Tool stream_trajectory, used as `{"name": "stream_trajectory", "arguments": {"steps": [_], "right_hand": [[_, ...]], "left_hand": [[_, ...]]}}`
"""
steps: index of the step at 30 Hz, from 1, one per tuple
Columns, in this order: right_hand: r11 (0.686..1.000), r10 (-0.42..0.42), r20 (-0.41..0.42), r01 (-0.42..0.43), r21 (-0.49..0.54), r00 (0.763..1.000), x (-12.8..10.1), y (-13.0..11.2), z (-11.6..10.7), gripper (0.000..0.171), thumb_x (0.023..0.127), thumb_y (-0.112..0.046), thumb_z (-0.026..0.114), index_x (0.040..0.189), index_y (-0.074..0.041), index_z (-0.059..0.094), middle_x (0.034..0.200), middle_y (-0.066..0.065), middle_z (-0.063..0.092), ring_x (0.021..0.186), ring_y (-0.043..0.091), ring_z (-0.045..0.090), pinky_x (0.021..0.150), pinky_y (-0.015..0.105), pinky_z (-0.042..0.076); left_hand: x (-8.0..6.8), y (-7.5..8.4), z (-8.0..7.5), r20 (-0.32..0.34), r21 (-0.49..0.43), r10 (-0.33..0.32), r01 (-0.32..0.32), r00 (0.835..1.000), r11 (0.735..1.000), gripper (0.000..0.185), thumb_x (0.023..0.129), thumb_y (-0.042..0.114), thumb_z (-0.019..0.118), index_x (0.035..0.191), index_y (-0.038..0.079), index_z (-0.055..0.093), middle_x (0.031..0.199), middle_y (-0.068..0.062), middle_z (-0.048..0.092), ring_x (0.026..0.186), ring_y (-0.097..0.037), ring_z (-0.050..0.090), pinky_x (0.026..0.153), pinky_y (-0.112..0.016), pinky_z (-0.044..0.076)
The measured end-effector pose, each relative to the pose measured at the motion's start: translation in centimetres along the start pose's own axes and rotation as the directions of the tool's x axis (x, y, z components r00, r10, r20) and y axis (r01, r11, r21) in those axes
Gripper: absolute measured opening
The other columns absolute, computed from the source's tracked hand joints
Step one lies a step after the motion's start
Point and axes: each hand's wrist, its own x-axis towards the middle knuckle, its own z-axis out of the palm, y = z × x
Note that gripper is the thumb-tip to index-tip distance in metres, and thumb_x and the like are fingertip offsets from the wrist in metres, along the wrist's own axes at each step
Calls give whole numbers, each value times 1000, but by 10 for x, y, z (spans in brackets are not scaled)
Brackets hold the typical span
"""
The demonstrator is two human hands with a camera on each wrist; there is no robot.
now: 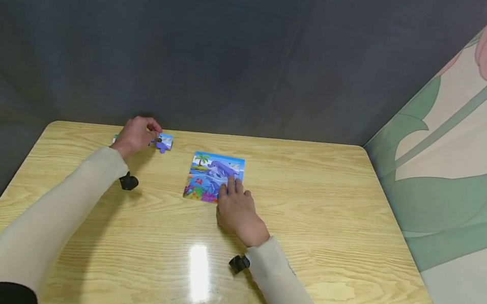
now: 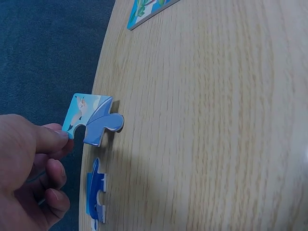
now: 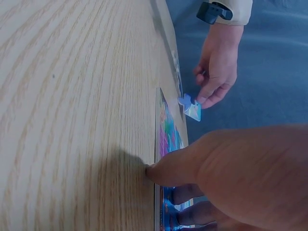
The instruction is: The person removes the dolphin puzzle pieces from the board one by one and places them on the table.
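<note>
Left hand (image 1: 136, 136): pinching a loose piece (image 1: 163, 143) between thumb and fingertips, the grip closed on the piece's corner and lifting it just off the surface (image 1: 290, 220).
Piece: showing pale blue with a purple tab; the tab is pointing away from the grip, toward the puzzle (image 1: 214, 177).
Second piece (image 2: 96, 195): lying flat just below the left grip, dark blue, near the surface's far edge.
Right hand (image 1: 238, 212): resting on the puzzle's near right corner, fingers spread flat and pressing down, holding nothing.
Puzzle: lying well to the right of the left grip, under the right fingertips, mostly assembled by the look of it.
Gap: cannot tell from these views where the open slot is sitting; the right hand is covering part of the picture.
Doing it well, as I judge: keeping the pinch on the corner so the tab is staying free; carrying the piece low and flat; turning it so its picture is matching its neighbours before lowering; the right hand should be steadying the puzzle without covering the slot.
</note>
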Motion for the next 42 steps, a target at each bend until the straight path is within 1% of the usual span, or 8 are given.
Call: {"name": "stream_trajectory", "arguments": {"steps": [7, 15, 20, 29, 34, 36, 39, 42], "right_hand": [[1000, -9, -16, 9, -1, 1000, 0, 0, 2, 56, 106, -29, 38, 156, -6, 27, 166, 19, 13, 155, 34, 18, 118, 52, 34], [1000, -10, -9, 10, -12, 1000, -1, 0, 0, 56, 106, -29, 36, 156, -7, 26, 166, 18, 14, 154, 34, 18, 118, 51, 34], [1000, -11, -5, 11, -2, 1000, -1, -1, 0, 56, 106, -29, 37, 156, -6, 25, 166, 19, 13, 155, 35, 17, 118, 51, 34], [1000, -18, -21, 18, -12, 1000, 0, 0, 0, 57, 105, -29, 38, 156, -5, 26, 166, 19, 15, 154, 35, 18, 117, 51, 36], [1000, -8, -9, 8, -14, 1000, 0, -2, -2, 56, 106, -28, 36, 156, -6, 26, 166, 19, 13, 154, 35, 18, 117, 51, 35], [1000, -3, -6, 3, -14, 1000, 0, -2, -2, 56, 106, -28, 36, 156, -6, 26, 166, 19, 13, 154, 34, 18, 118, 51, 35], [1000, -1, -7, 1, -17, 1000, 0, -2, -2, 56, 106, -29, 37, 156, -6, 26, 166, 19, 14, 154, 34, 18, 117, 51, 35], [1000, 0, -1, 0, -12, 1000, 0, -2, -1, 56, 106, -30, 37, 156, -7, 26, 166, 18, 13, 155, 34, 17, 118, 51, 34]], "left_hand": [[1, -3, 3, -3, -3, -32, 32, 999, 999, 20, 99, 12, 53, 112, 8, 68, 115, -16, 67, 92, -27, 58, 70, -34, 45], [3, -8, 5, 3, -24, -52, 52, 999, 998, 20, 100, 12, 54, 113, 7, 68, 118, -17, 67, 97, -29, 61, 73, -36, 47], [4, -7, 6, 5, -28, -63, 63, 998, 998, 20, 100, 13, 53, 114, 8, 67, 117, -16, 67, 97, -28, 61, 74, -36, 47], [4, -9, 6, -14, -46, -54, 54, 998, 998, 21, 102, 16, 53, 118, 7, 64, 119, -16, 67, 100, -30, 62, 73, -37, 48], [2, -13, 4, -46, -43, -25, 23, 999, 999, 22, 102, 15, 52, 118, 5, 63, 117, -16, 64, 97, -31, 63, 72, -38, 49], [-1, -11, 3, -54, -43, -8, 6, 998, 999, 22, 102, 15, 52, 118, 5, 63, 119, -17, 63, 99, -32, 61, 74, -40, 48], [-8, -4, 4, -44, -50, 29, -32, 999, 998, 24, 102, 17, 53, 120, 4, 62, 122, -17, 60, 103, -33, 58, 81, -44, 47], [-19, 9, 8, -7, -59, 79, -79, 997, 995, 24, 102, 19, 54, 120, 5, 61, 123, -16, 59, 101, -32, 58, 83, -46, 45]]}}
